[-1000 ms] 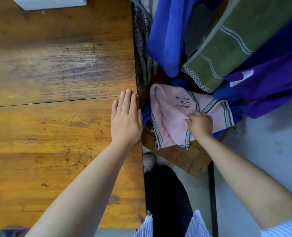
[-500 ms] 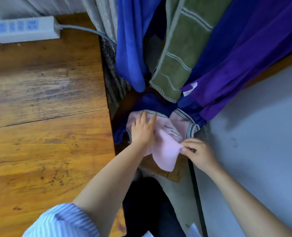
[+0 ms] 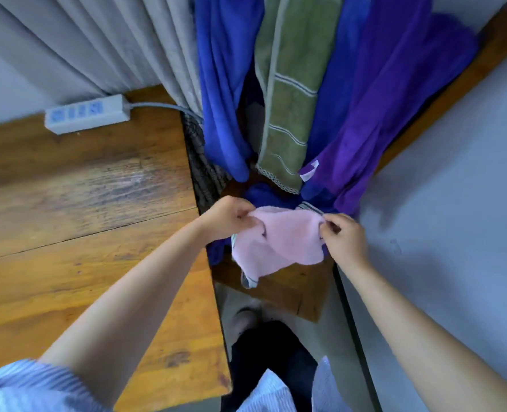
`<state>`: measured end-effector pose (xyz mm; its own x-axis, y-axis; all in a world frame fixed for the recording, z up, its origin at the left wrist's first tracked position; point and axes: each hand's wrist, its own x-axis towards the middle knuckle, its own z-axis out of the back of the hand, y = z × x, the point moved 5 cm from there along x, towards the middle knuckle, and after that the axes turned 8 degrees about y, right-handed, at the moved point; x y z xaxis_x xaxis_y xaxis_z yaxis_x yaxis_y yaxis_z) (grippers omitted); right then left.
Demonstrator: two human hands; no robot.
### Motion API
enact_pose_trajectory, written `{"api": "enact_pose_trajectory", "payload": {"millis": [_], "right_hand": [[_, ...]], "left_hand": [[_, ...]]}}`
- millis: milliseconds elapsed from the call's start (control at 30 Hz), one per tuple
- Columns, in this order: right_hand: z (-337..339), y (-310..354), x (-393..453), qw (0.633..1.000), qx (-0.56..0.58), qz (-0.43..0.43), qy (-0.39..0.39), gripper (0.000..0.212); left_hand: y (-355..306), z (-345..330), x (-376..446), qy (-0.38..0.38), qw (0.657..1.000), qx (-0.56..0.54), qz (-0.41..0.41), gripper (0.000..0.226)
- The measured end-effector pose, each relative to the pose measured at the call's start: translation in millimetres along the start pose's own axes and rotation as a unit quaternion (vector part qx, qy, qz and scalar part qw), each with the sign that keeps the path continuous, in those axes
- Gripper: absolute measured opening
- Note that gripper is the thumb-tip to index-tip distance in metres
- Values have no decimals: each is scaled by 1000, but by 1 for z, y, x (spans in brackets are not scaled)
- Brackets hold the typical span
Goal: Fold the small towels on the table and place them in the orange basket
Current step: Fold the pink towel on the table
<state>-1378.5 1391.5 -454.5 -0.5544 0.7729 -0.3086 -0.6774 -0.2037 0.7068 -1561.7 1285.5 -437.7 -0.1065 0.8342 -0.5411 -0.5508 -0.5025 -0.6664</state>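
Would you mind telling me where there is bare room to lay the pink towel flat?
The wooden table is bare between the power strip and the left hand. Right of it, hanging towels crowd the space.

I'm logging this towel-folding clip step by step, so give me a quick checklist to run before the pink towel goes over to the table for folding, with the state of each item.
1. Left hand grips the pink towel at its upper left edge: ok.
2. Right hand pinches the upper right edge: ok.
3. Towel spread flat between the hands: not ok, it sags and bunches, with a striped corner hanging low.
4. Towel free of the blue cloth beneath it: cannot tell, they overlap.
5. Bare space on the wooden table for folding: ok; only a power strip sits at the far edge.
6. Orange basket located: not ok, none is in view.
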Motion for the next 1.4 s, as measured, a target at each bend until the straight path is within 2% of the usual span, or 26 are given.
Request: {"api": "enact_pose_trajectory", "payload": {"millis": [33,100,133,167,267,467,633,767,800,900,1033,1167,1267,1333,1400], "right_hand": [[3,20,1,1000,15,21,-11,24],[5,64,3,996,39,79,-21,22],[6,88,2,993,46,111,-24,19],[7,113,1,988,55,141,-28,17],[4,195,-12,968,80,234,-31,15],[-28,351,-69,915,121,384,-16,19],[-86,433,-129,881,127,456,7,19],[-134,483,-179,858,129,497,3,17],[-148,498,-193,851,117,512,-8,17],[-185,527,-222,841,85,534,-22,13],[-228,533,-231,862,24,506,5,14],[-254,517,-228,883,-47,465,38,18],[-267,507,-222,886,-101,446,75,19],[-278,507,-216,883,-144,434,105,20],[-286,511,-209,885,-159,419,124,21]], "left_hand": [[-3,17,-14,-13,998,-56,3,40],[-6,55,-48,-87,980,-176,1,20],[-9,74,-67,-135,967,-216,-4,14],[-12,91,-85,-179,953,-246,-14,17],[-24,141,-153,-318,907,-272,-40,15],[-7,202,-307,-534,782,-302,-106,21],[37,209,-403,-629,720,-277,-96,28],[72,222,-483,-690,644,-314,-105,31],[84,227,-507,-698,643,-300,-97,31],[122,233,-556,-696,672,-249,-51,37],[180,220,-579,-657,716,-236,15,36],[230,189,-568,-564,797,-187,110,34],[259,164,-551,-459,863,-131,165,20],[271,152,-543,-403,891,-109,180,22],[279,152,-538,-388,897,-103,187,24]]}}
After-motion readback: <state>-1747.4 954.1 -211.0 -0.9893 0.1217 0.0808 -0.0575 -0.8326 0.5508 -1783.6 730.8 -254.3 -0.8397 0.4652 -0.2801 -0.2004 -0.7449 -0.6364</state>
